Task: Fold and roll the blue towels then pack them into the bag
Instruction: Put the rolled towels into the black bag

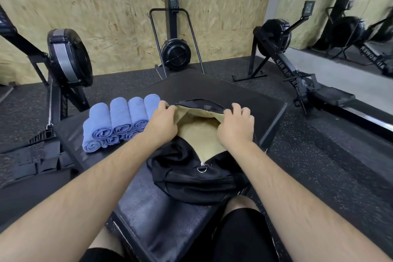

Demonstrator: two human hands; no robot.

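Observation:
Several rolled blue towels point(119, 123) lie stacked side by side on the left part of a black padded platform point(251, 100). A black bag point(191, 174) with a tan lining point(197, 134) lies in the middle of the platform, its zip mouth spread wide. My left hand point(163, 121) grips the left edge of the opening, right beside the nearest towel roll. At the opening's right edge, my right hand point(236, 125) pinches the fabric. The inside of the bag shows only lining; its depth is hidden.
A rowing machine point(297, 74) stands at the right, and another black fan-wheel machine point(68, 57) at the left. A ski trainer point(174, 49) leans on the chipboard wall behind. A mirror covers the far right. My knees sit at the platform's near edge.

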